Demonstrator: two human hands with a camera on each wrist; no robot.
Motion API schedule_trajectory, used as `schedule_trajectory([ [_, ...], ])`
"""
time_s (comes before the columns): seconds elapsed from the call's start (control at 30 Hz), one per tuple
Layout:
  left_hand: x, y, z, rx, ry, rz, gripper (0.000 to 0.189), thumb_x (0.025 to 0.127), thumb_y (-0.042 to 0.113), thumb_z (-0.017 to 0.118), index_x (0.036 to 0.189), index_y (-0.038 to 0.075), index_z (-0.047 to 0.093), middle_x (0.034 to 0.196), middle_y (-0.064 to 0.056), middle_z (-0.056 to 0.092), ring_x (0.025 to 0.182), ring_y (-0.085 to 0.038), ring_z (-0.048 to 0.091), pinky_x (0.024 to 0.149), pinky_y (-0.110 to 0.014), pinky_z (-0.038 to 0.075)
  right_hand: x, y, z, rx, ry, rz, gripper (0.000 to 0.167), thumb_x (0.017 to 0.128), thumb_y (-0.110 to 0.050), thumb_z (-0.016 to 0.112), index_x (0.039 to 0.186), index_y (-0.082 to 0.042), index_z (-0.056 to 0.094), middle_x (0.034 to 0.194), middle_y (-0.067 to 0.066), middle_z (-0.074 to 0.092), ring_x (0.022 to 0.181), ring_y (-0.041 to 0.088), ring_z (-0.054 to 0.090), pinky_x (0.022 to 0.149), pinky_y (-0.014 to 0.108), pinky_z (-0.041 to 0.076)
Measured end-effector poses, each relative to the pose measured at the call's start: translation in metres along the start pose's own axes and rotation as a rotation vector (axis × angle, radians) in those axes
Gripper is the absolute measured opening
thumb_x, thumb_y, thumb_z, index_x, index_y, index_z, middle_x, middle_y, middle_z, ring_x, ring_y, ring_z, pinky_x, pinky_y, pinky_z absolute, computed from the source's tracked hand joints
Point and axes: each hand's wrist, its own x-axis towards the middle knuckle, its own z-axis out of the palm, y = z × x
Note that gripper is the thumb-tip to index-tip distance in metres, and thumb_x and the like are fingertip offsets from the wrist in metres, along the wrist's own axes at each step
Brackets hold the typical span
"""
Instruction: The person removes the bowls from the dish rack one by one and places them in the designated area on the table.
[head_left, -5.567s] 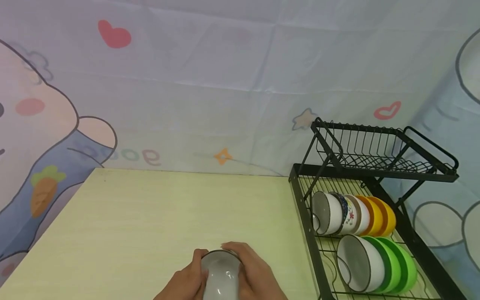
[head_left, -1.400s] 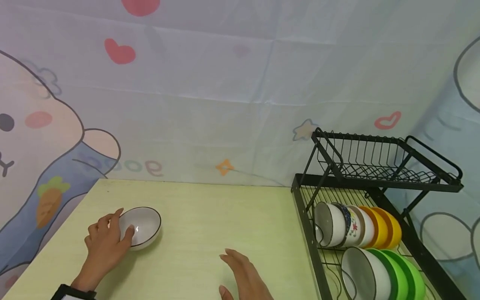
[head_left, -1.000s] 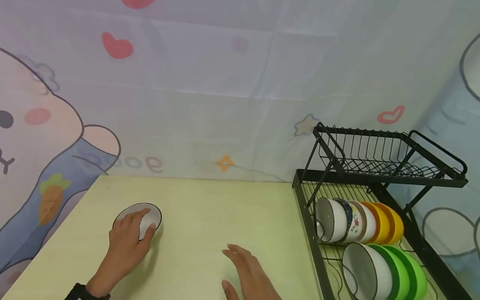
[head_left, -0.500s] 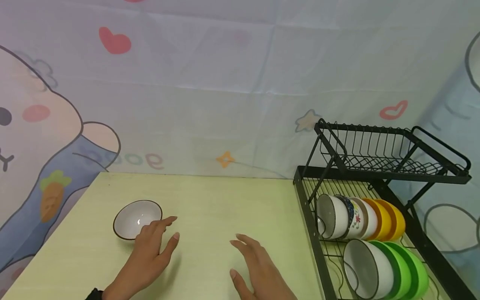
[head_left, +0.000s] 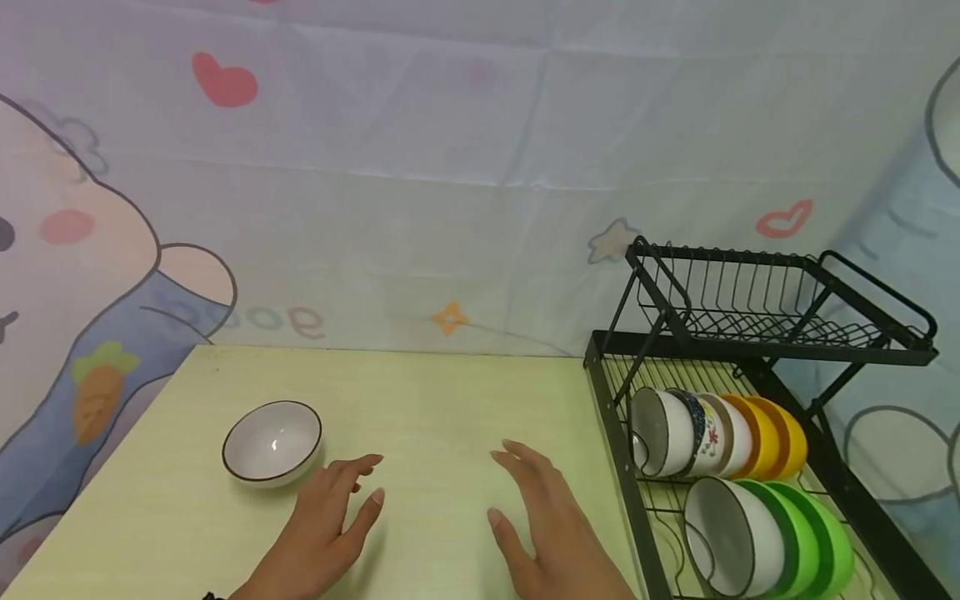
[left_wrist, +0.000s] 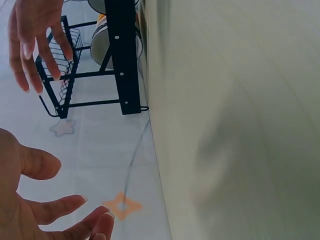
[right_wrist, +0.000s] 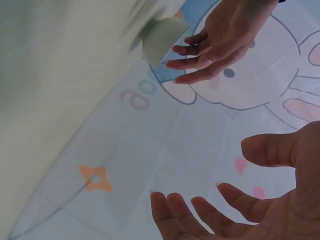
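A white bowl with a dark rim [head_left: 272, 442] stands upright on the left of the pale table, its inside facing up. Just right of it and nearer the front, my left hand [head_left: 322, 525] hovers with relaxed, parted fingers, holding nothing and apart from the bowl. My right hand [head_left: 558, 525] is held above the table left of the dish rack, fingers loosely spread and nothing in them. Both wrist views show the fingers free of any object. In the right wrist view, the bowl [right_wrist: 162, 40] appears beyond the left hand.
A black two-tier dish rack [head_left: 615, 450] stands at the right. Its lower tier holds a back row of white, patterned and yellow bowls [head_left: 716, 433], and a front row with a white bowl [head_left: 731, 537] and green bowls [head_left: 813, 537]. A printed cloth [head_left: 420, 167] hangs behind the table [head_left: 442, 392].
Both hands held the bowl at the front earlier. The left hand then set it down at the left, let go, and drew back rightward. The right hand has moved slightly right and forward.
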Motion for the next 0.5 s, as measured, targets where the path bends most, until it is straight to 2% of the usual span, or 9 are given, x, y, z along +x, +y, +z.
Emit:
schedule_trajectory([
  [0.17, -0.004, 0.003, 0.004, 0.008, 0.001, 0.005, 0.033, 0.098, 0.022, 0.062, 0.131, 0.020, 0.058, 0.117, 0.014, 0.059, 0.098, -0.009, 0.052, 0.087, -0.033, 0.045, 0.002, 0.003, -0.008, -0.019, 0.012, -0.002, 0.052, 0.094, -0.022, 0.068, 0.142, -0.018, 0.049, 0.150, -0.002, 0.044, 0.134, 0.020, 0.051, 0.098, 0.043, 0.053],
  [0.4, -0.005, 0.006, 0.008, -0.038, -0.089, -0.004, 0.033, 0.099, 0.026, 0.061, 0.131, 0.024, 0.058, 0.113, 0.012, 0.060, 0.098, -0.009, 0.055, 0.084, -0.027, 0.049, 0.003, 0.008, -0.017, -0.058, 0.054, -0.044, 0.053, 0.093, -0.021, 0.068, 0.142, -0.017, 0.048, 0.149, 0.004, 0.046, 0.133, 0.023, 0.051, 0.097, 0.045, 0.053],
  [0.5, -0.006, 0.007, 0.011, -0.042, -0.109, 0.021, 0.031, 0.100, 0.028, 0.059, 0.131, 0.023, 0.058, 0.111, 0.011, 0.061, 0.096, -0.007, 0.055, 0.081, -0.027, 0.049, 0.004, 0.010, -0.025, -0.061, 0.049, -0.017, 0.050, 0.095, -0.022, 0.067, 0.142, -0.018, 0.049, 0.148, 0.005, 0.046, 0.133, 0.026, 0.051, 0.096, 0.048, 0.052],
])
